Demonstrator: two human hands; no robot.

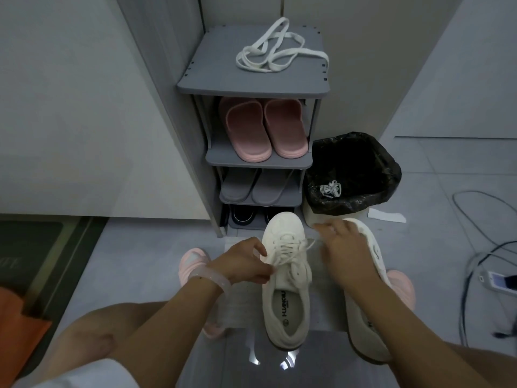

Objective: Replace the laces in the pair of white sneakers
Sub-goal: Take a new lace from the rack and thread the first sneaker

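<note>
The left hand (246, 261) pinches the lace (288, 247) of the white sneaker (285, 298) standing on the floor, just right of that grip; the right hand (341, 247), fingers spread and relaxed, rests on the second sneaker (366, 326) (tipped on its side, it seems); beyond both hands, a loose white lace (279, 49) lies atop the grey shoe rack (223, 79); another sits in the lined bin (355, 175).

Right hand (342, 247) was motion-blurred, so its grip was unreadable; it and the forearm covered most of the second sneaker (372, 256). Black shoes (243, 215) on the rack's bottom shelf were mostly hidden behind the laced sneaker (285, 278). Phone (500, 280) was cut by the right edge.
</note>
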